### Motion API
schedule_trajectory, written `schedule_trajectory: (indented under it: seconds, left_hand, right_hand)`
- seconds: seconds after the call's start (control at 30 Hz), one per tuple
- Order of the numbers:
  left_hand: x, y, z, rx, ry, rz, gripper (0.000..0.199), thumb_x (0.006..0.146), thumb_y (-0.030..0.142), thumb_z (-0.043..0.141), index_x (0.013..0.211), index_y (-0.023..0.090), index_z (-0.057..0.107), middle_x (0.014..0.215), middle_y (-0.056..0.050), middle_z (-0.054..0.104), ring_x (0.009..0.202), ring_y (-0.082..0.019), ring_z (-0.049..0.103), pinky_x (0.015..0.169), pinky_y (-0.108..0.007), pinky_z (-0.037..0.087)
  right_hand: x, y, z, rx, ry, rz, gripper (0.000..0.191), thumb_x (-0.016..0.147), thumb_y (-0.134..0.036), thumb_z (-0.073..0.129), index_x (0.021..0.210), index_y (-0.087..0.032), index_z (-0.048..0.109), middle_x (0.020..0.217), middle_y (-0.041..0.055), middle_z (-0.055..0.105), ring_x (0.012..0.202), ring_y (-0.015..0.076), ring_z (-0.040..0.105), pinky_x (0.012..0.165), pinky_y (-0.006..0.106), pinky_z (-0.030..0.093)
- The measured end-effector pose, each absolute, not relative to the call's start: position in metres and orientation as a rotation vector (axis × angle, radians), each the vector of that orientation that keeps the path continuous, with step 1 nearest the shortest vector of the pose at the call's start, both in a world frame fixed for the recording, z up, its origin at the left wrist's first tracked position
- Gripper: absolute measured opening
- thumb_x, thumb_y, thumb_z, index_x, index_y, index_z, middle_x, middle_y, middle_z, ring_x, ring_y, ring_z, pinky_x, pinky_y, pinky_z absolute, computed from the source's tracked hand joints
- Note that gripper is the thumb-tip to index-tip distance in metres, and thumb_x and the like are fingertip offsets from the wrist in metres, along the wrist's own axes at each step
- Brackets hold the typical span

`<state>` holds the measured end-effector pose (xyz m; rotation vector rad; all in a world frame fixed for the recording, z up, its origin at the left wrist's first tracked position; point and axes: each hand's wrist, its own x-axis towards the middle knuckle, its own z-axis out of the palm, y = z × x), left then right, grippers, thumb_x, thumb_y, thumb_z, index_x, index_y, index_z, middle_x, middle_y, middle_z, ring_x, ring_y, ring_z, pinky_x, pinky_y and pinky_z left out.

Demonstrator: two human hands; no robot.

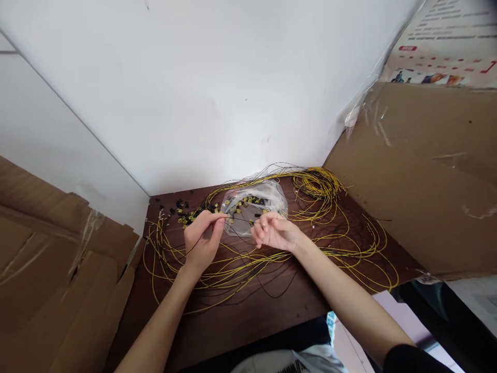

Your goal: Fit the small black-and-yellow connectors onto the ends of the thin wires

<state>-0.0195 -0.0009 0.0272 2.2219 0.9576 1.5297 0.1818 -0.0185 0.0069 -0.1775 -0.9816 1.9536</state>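
My left hand (204, 241) pinches a thin black wire (238, 219) between thumb and fingertips. To its right my right hand (274, 231) has its palm turned up and its fingers curled, with the same wire running to its fingertips. Behind and between the hands lies a clear plastic bag (279, 194) holding small yellow and black parts. Long yellow wires (233, 277) run across the dark brown table below both hands, with black wires among them.
Coiled yellow wires (318, 186) lie at the back right of the table (272, 305). Small black parts (180, 203) are scattered at the back left. Cardboard (419, 176) stands on the right, more cardboard (58, 269) on the left, and a white wall (217, 93) behind.
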Motion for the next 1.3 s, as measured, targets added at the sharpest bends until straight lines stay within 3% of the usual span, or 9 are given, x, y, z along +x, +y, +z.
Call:
schedule_trajectory:
  seconds: [0.13,0.27,0.47,0.57,0.73,0.87,1.0,1.2,1.3]
  left_hand:
    - [-0.023,0.003,0.030,2.240,1.005,1.493,0.012,0.080,0.018,0.056,0.089,0.016,0.064,0.066,0.001,0.051,0.061,-0.010,0.047,0.059,-0.023,0.038]
    - [-0.025,0.008,0.032,2.393,0.989,1.408,0.024,0.072,0.025,0.068,0.095,0.018,0.065,0.066,0.001,0.047,0.065,-0.012,0.046,0.063,-0.025,0.039]
    - [-0.027,0.010,0.032,2.215,1.077,1.459,0.015,0.082,0.023,0.054,0.085,0.017,0.068,0.068,-0.001,0.051,0.062,-0.012,0.045,0.057,-0.024,0.035]
    - [-0.028,0.011,0.032,2.119,1.108,1.407,0.025,0.086,0.025,0.045,0.079,0.015,0.067,0.066,-0.002,0.054,0.064,-0.013,0.047,0.061,-0.025,0.036]
    - [-0.025,0.010,0.026,2.248,1.124,0.980,0.035,0.087,0.032,0.043,0.067,0.015,0.065,0.068,-0.003,0.058,0.069,-0.014,0.052,0.064,-0.024,0.037]
    - [-0.021,0.005,0.023,2.395,1.093,0.609,0.040,0.088,0.037,0.039,0.065,0.016,0.065,0.060,-0.001,0.056,0.062,-0.013,0.051,0.060,-0.022,0.034]
    - [-0.021,0.002,0.028,2.381,1.149,0.505,0.046,0.088,0.040,0.037,0.059,0.016,0.063,0.051,-0.001,0.055,0.053,-0.012,0.048,0.056,-0.021,0.031]
    - [-0.017,-0.003,0.034,2.259,1.133,0.330,0.044,0.087,0.043,0.036,0.080,0.018,0.072,0.043,0.002,0.052,0.049,-0.012,0.048,0.054,-0.021,0.029]
    - [-0.014,-0.007,0.035,2.201,1.117,0.292,0.046,0.087,0.044,0.035,0.078,0.017,0.072,0.038,0.003,0.047,0.046,-0.012,0.045,0.052,-0.021,0.028]
  right_hand:
    - [0.191,-0.014,0.013,-0.197,-0.748,1.810,0.018,0.064,-0.025,0.076,0.067,-0.017,0.060,0.068,-0.0020,0.062,0.067,0.0096,0.059,0.059,0.022,0.053]
    - [0.204,-0.009,0.020,-0.166,-0.450,1.614,0.011,0.069,-0.014,0.069,0.071,-0.020,0.060,0.073,-0.0046,0.063,0.067,0.0048,0.059,0.061,0.014,0.054]
    - [0.225,-0.005,0.022,-0.054,-0.309,1.447,0.025,0.075,0.001,0.049,0.085,-0.019,0.062,0.086,-0.0029,0.067,0.075,0.0001,0.062,0.070,0.004,0.052]
    - [0.228,-0.005,0.022,-0.199,-0.403,1.356,0.038,0.076,0.003,0.038,0.094,-0.021,0.062,0.101,-0.0018,0.066,0.094,0.0014,0.061,0.079,0.009,0.053]
    - [0.220,-0.007,0.024,-0.415,-0.619,1.316,0.043,0.076,-0.002,0.036,0.110,-0.016,0.057,0.129,0.0024,0.052,0.127,0.0062,0.038,0.103,0.021,0.040]
    - [0.216,-0.007,0.022,-0.443,-0.666,1.329,0.041,0.076,-0.005,0.039,0.112,-0.013,0.055,0.131,0.0059,0.050,0.130,0.0102,0.033,0.108,0.026,0.032]
    - [0.217,-0.008,0.022,-0.406,-0.644,1.358,0.043,0.077,-0.005,0.036,0.116,-0.011,0.051,0.131,0.0069,0.049,0.130,0.0088,0.033,0.109,0.025,0.031]
    - [0.216,-0.009,0.024,-0.387,-0.608,1.360,0.043,0.078,-0.003,0.033,0.116,-0.012,0.051,0.134,0.0047,0.047,0.129,0.0062,0.033,0.107,0.021,0.031]
    - [0.210,-0.010,0.024,-0.420,-0.623,1.405,0.044,0.079,-0.004,0.031,0.115,-0.015,0.052,0.134,0.0022,0.047,0.129,0.0062,0.035,0.106,0.024,0.035]
